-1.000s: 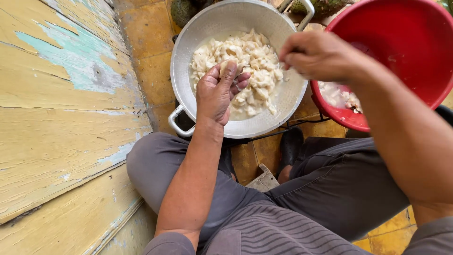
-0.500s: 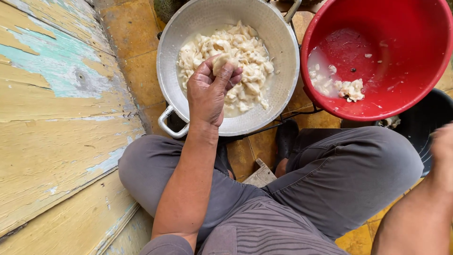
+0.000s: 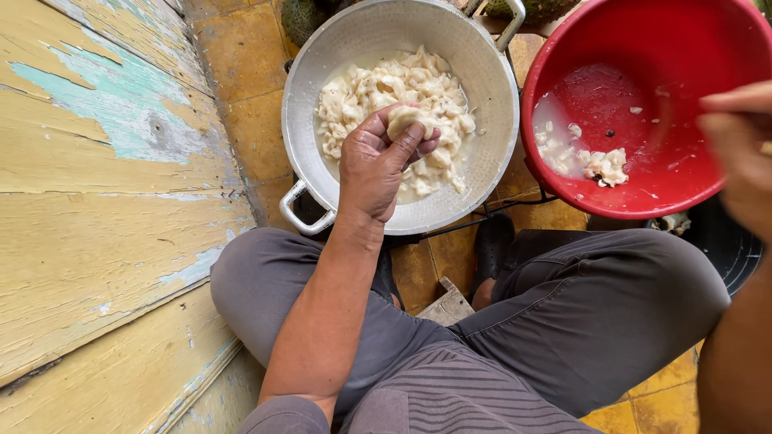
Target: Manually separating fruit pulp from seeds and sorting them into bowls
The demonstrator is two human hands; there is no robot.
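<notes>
The left hand, which half a second ago pressed into the pulp, now grips 1 pale lump lifted over the metal pan, while the right hand, blurred, has returned beside the red bowl, its grip unclear.

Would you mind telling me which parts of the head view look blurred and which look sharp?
Head view: the right hand at the frame edge is smeared by motion blur; the left hand holding a pale lump over the metal pan is sharp; daylight is soft, without harsh shadows.
</notes>
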